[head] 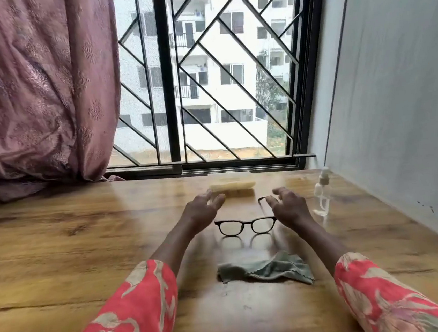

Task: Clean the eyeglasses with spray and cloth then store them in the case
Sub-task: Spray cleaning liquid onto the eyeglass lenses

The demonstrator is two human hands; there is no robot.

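Eyeglasses point(246, 226) standing on the wooden table point(57, 237), temples unfolded, black front turned toward the wearer, set between the two hands and slightly nearer than both

Left hand point(202, 209) hovering just left of the frame, fingers spread and loosely relaxed, gripping nothing; fingertips close to the near edge of the pale yellow case point(232, 185), contact hard to judge through the blur

Right hand point(287, 207) hovering just right of the frame, fingers apart and gently bent, holding nothing; thumb tip near the end of the right temple, touching or not unclear

Case lying shut beyond the left hand, close to the window point(202, 73)

Clear spray bottle point(321, 195) upright just right of the right hand, near the grey wall point(394, 93)

Grey-green cloth point(266, 269) crumpled on the table behind both hands, between the two forearms, well apart from the glasses

Coral floral sleeves point(126, 319) covering both forearms short of the wrists

Pink curtain point(37, 90) hanging far left, beyond the left hand
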